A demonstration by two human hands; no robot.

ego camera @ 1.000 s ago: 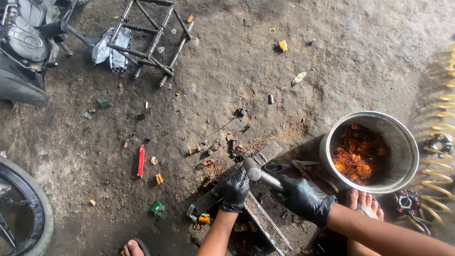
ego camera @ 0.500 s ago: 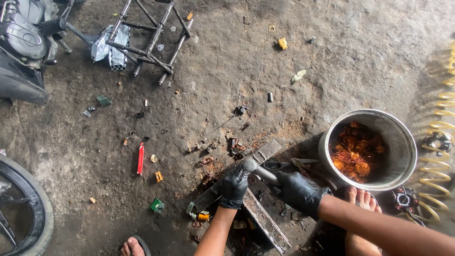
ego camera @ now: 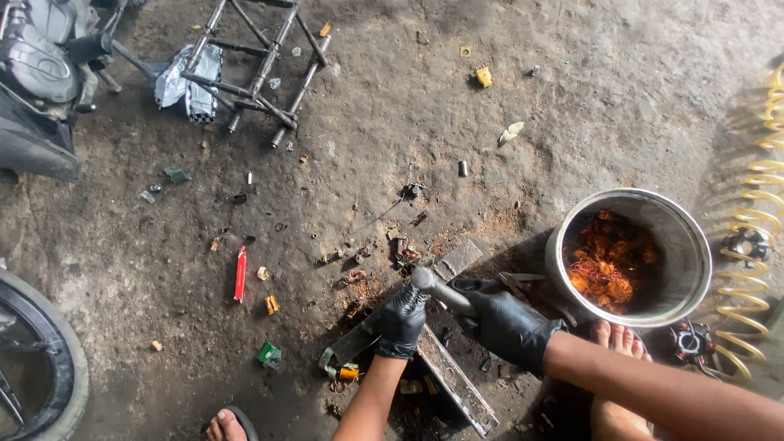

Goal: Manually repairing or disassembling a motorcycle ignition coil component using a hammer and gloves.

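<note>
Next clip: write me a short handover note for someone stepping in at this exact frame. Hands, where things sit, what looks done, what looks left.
Left hand: black glove, pressed down on a small part on the angle-iron bar; the part itself is hidden under the fingers.
Right hand: black glove, gripping the handle of a hammer, head raised just above the left hand.
Steel pot sits to the right on the dirt floor, partly filled with orange-copper wire scrap.
Done: a batch of scrap is already in the pot.
Left: loose bits lie scattered around the bar; red-handled tool lies unused to the left.
</note>
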